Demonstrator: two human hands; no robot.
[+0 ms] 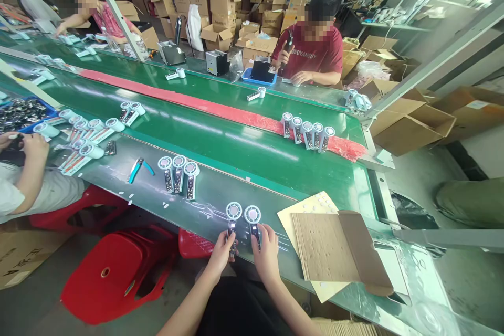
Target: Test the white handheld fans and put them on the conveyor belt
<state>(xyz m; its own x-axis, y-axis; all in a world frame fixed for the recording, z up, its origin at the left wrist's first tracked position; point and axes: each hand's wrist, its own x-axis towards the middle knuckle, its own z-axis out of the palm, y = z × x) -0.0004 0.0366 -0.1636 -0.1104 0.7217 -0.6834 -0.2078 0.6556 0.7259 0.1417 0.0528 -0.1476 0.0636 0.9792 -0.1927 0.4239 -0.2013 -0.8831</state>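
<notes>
Two small handheld fans lie side by side at the near edge of the green work table. My left hand grips the handle of the left fan. My right hand grips the handle of the right fan. Both fans have round white heads pointing away from me and lie flat on the table.
Three more fans lie to the left, beside blue-handled pliers. An open flat cardboard box sits to my right. Several fans ride the red strip. Co-workers sit at left and across. Red stools stand below.
</notes>
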